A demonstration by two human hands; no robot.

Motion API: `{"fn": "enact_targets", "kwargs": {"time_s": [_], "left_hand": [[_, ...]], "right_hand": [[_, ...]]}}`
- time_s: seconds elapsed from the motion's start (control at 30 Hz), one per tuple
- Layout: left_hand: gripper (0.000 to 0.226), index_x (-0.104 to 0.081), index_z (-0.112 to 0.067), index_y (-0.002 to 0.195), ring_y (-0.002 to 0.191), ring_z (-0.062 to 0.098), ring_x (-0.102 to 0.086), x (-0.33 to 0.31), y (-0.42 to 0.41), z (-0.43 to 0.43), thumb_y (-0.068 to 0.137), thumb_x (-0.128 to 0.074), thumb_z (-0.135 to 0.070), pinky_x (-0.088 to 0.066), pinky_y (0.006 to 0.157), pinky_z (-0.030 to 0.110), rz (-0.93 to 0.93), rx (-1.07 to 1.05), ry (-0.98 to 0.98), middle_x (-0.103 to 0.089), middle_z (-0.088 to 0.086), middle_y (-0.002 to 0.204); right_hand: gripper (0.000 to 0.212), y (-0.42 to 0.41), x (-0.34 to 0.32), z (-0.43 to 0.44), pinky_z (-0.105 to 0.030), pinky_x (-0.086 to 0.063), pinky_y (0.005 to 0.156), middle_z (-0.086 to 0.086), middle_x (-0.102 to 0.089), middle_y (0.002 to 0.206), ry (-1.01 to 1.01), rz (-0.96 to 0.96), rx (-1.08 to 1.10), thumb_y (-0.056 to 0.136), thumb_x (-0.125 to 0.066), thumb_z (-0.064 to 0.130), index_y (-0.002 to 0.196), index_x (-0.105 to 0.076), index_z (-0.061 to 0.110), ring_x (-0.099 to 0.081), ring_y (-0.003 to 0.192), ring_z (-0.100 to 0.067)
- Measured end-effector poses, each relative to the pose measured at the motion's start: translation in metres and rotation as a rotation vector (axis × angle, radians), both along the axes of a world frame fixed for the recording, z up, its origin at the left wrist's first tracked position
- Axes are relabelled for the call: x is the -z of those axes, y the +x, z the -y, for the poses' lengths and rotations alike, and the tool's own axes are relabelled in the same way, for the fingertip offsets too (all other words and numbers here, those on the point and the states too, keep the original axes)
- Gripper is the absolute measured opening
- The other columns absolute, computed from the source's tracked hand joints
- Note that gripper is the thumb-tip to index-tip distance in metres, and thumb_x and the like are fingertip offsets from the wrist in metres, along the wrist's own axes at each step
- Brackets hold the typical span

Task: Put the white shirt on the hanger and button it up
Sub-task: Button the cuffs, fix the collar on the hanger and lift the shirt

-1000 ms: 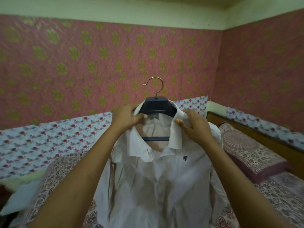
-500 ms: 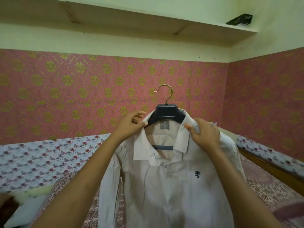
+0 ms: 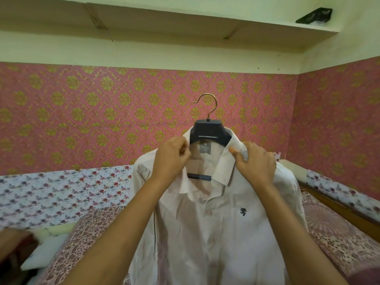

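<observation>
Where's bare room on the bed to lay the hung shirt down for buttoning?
Mostly hidden behind the white shirt. Visible free patches: patterned bedspread left of the shirt, bordered by the floral wall cloth and a white pillow; and bedspread right of the shirt, up to the wooden bed frame. The lower left corner is crowded.

Shirt [image 3: 216, 233] hem below the frame edge; hanger [image 3: 208, 132] shoulders under its collar

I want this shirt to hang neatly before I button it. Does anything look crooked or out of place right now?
Mostly the collar. The white shirt sits on the dark hanger, but its collar stands open and uneven: the left hand bunches one side, the right hand grips the other. The top of the placket gapes, unbuttoned.
</observation>
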State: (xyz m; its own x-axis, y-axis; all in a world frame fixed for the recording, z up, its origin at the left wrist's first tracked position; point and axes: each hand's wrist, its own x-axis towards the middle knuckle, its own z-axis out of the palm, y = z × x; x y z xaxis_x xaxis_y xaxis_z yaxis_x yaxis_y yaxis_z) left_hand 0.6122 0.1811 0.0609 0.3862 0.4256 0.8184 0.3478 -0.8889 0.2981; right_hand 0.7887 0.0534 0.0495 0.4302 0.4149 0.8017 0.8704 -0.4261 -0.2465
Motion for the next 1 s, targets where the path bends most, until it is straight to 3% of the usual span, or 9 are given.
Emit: {"fn": "enact_targets", "kwargs": {"time_s": [0.1, 0.23, 0.4, 0.53, 0.6, 0.73, 0.8, 0.93, 1.0], "left_hand": [[0.023, -0.069, -0.013, 0.106, 0.082, 0.019, -0.057, 0.007, -0.006, -0.011, 0.088, -0.055, -0.014, -0.04, 0.07, 0.026, -0.114, 0.062, -0.09, -0.066, 0.007, 0.094], [0.02, -0.068, -0.018, 0.106, 0.085, 0.018, -0.058, 0.004, -0.026, -0.034, 0.088, -0.059, -0.018, -0.045, 0.071, 0.026, 0.088, 0.044, -0.117, -0.062, 0.005, 0.1], [0.061, -0.052, -0.029, 0.129, 0.109, 0.009, -0.05, 0.0, -0.05, -0.073, 0.072, -0.063, -0.051, -0.041, 0.09, 0.024, -0.131, 0.26, -0.323, -0.053, -0.008, 0.129], [0.03, -0.059, -0.037, 0.085, 0.069, 0.005, -0.052, -0.003, -0.057, -0.088, 0.07, -0.053, -0.063, -0.034, 0.058, 0.017, -0.204, 0.293, -0.273, -0.058, -0.02, 0.077], [0.05, -0.055, -0.026, 0.07, 0.057, 0.01, -0.046, -0.001, -0.057, -0.096, 0.067, -0.043, -0.074, -0.031, 0.054, 0.027, -0.174, 0.232, -0.204, -0.051, -0.009, 0.062], [0.05, -0.031, -0.026, 0.058, 0.049, 0.009, -0.037, -0.005, -0.062, -0.103, 0.068, -0.033, -0.075, -0.02, 0.048, 0.028, -0.172, 0.128, -0.067, -0.037, -0.008, 0.053], [0.048, -0.028, -0.025, 0.058, 0.049, 0.009, -0.036, -0.009, -0.066, -0.106, 0.074, -0.036, -0.07, -0.019, 0.047, 0.029, -0.191, 0.104, -0.034, -0.036, -0.007, 0.053], [0.052, -0.027, -0.023, 0.057, 0.048, 0.012, -0.036, -0.007, -0.073, -0.117, 0.074, -0.028, -0.072, -0.019, 0.046, 0.029, -0.167, 0.062, -0.002, -0.037, -0.003, 0.052], [0.053, -0.027, -0.023, 0.057, 0.047, 0.012, -0.035, -0.004, -0.073, -0.117, 0.07, -0.022, -0.074, -0.019, 0.045, 0.028, -0.162, 0.058, 0.025, -0.036, -0.003, 0.051]], "right_hand": [[0.041, 0.001, 0.0, 0.003, -0.035, -0.028, 0.072, -0.009, -0.065, 0.095, 0.023, -0.014, -0.021, 0.09, -0.047, 0.049, 0.096, -0.059, 0.01, -0.059, 0.087, -0.032], [0.056, -0.003, 0.0, 0.003, -0.036, -0.031, 0.074, -0.009, -0.065, 0.093, 0.041, -0.033, -0.031, 0.081, -0.033, 0.058, 0.094, -0.059, 0.01, -0.059, 0.086, -0.033], [0.053, -0.015, -0.005, -0.007, -0.035, -0.029, 0.071, -0.001, -0.053, 0.077, 0.013, -0.065, -0.089, 0.078, -0.032, 0.059, 0.084, -0.053, 0.01, -0.048, 0.07, -0.026], [0.057, -0.022, -0.002, -0.013, -0.031, -0.028, 0.068, -0.002, -0.053, 0.072, 0.019, -0.119, -0.09, 0.076, -0.033, 0.06, 0.082, -0.052, 0.006, -0.045, 0.066, -0.024], [0.058, -0.025, 0.001, -0.018, -0.032, -0.03, 0.065, -0.005, -0.055, 0.071, 0.011, -0.147, -0.078, 0.076, -0.034, 0.061, 0.081, -0.05, 0.006, -0.048, 0.067, -0.026], [0.052, -0.032, 0.002, -0.019, -0.037, -0.04, 0.064, -0.006, -0.061, 0.081, 0.0, -0.239, -0.206, 0.082, -0.04, 0.057, 0.09, -0.056, 0.008, -0.055, 0.073, -0.025], [0.035, -0.036, 0.004, -0.015, -0.035, -0.045, 0.072, -0.001, -0.064, 0.095, 0.048, -0.279, -0.331, 0.092, -0.049, 0.042, 0.105, -0.061, 0.012, -0.058, 0.084, -0.019], [0.024, -0.04, 0.011, -0.013, -0.006, -0.039, 0.069, 0.006, -0.063, 0.1, 0.145, -0.256, -0.351, 0.092, -0.053, 0.023, 0.11, -0.065, 0.011, -0.055, 0.087, -0.009], [0.021, -0.04, 0.016, -0.015, -0.006, -0.037, 0.064, 0.006, -0.062, 0.092, 0.146, -0.259, -0.308, 0.091, -0.056, 0.022, 0.102, -0.067, 0.009, -0.055, 0.079, -0.009]]}}
